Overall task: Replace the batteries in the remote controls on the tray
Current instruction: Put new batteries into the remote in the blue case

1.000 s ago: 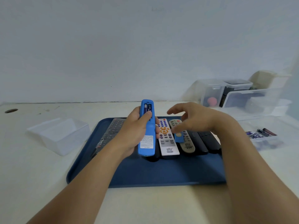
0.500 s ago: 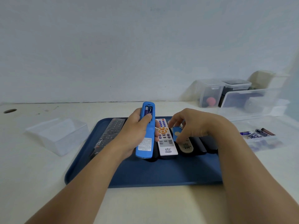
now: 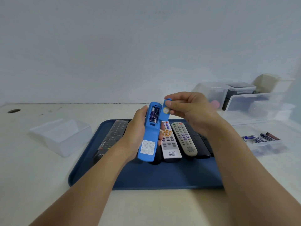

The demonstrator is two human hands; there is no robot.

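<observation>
The left hand [image 3: 138, 132] is gripping the blue remote [image 3: 149, 132] back-up above the tray [image 3: 162, 176], two batteries [image 3: 154, 114] sitting in its open bay. The right hand [image 3: 189, 108] is pinching the blue cover [image 3: 165, 111] just beside that bay, possibly touching it. Other remotes [image 3: 184, 139] are lying on the tray.

Both forearms reach forward. Left hand [image 3: 138, 132] raised, fingers curled in wrapping grip, thumb along edge. Right hand [image 3: 190, 108] raised beside it, thumb and forefinger pinching.
</observation>
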